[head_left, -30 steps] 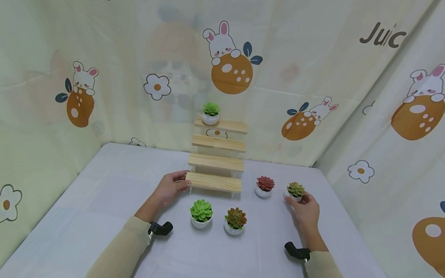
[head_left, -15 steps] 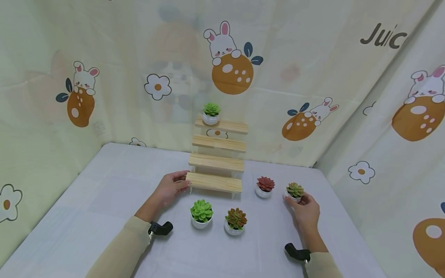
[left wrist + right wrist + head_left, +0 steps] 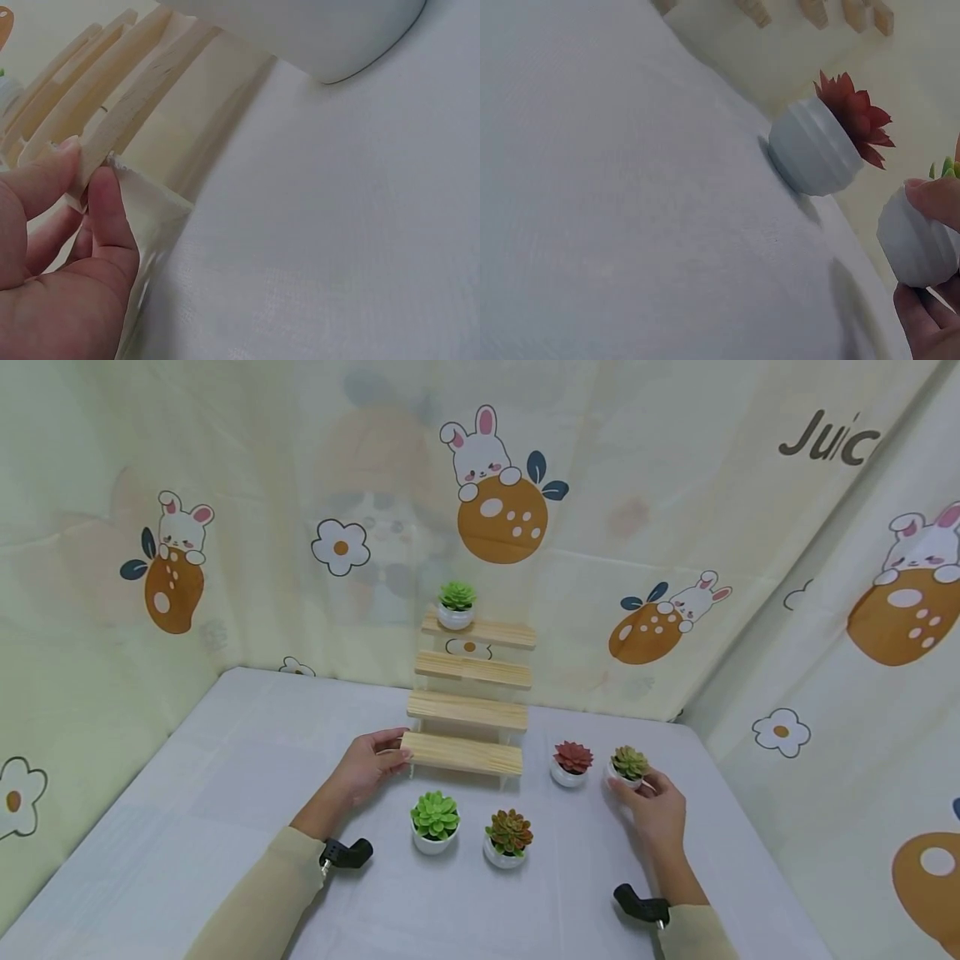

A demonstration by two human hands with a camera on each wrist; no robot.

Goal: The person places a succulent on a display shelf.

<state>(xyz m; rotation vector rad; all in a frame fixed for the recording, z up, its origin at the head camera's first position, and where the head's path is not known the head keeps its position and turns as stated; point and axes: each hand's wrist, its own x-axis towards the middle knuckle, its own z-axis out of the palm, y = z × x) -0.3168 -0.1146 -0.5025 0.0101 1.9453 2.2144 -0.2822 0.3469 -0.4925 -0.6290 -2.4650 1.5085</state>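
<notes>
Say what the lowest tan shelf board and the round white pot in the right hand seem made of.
Lowest flat tan shelf board: looks like bare wood, matte, with streaky grain. Held round white pot: perhaps ceramic or plastic, smooth and low-sheen; its faintly banded sides suit either.

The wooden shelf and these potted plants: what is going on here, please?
A person's left hand pinches the left end of the lowest board of the wooden shelf. The right hand holds a yellowish-green succulent in a white pot, apparently lifted off the table. A small green succulent stands at the top board's left end. On the table, a red succulent stands right of the shelf; a bright green one and a brownish one stand in front.
</notes>
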